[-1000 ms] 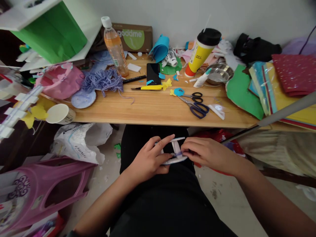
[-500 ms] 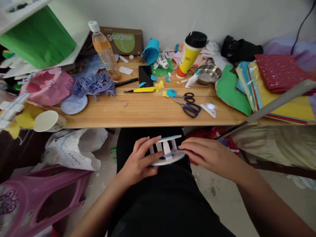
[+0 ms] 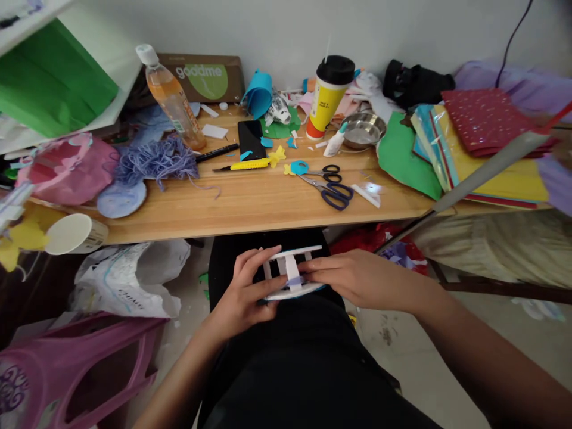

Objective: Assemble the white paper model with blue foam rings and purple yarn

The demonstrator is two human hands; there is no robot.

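A small white craft piece (image 3: pixel 294 273), two round discs joined by upright strips, is held over my lap below the desk edge. My left hand (image 3: pixel 250 289) grips its left side, fingers on the upper disc and inside the gap, thumb below. From the right, my right hand (image 3: pixel 353 275) reaches its fingertips between the two discs, close to the middle strip. Its fingers are together; whether they pinch anything inside is hidden. On the desk beyond lie scissors (image 3: pixel 333 192), a yellow utility knife (image 3: pixel 245 165) and a glue bottle (image 3: pixel 336 142).
The wooden desk (image 3: pixel 232 208) carries purple yarn (image 3: pixel 156 161), a drink bottle (image 3: pixel 174 98), a yellow cup (image 3: pixel 329 98), a phone (image 3: pixel 251 140) and a metal bowl (image 3: pixel 364 130). A grey pole (image 3: pixel 487 173) slants across the right. A pink stool (image 3: pixel 84 369) stands lower left.
My right fingertips have moved left, from the craft piece's right edge into the gap between its discs. My left hand keeps its hold. The whole view has shifted slightly.
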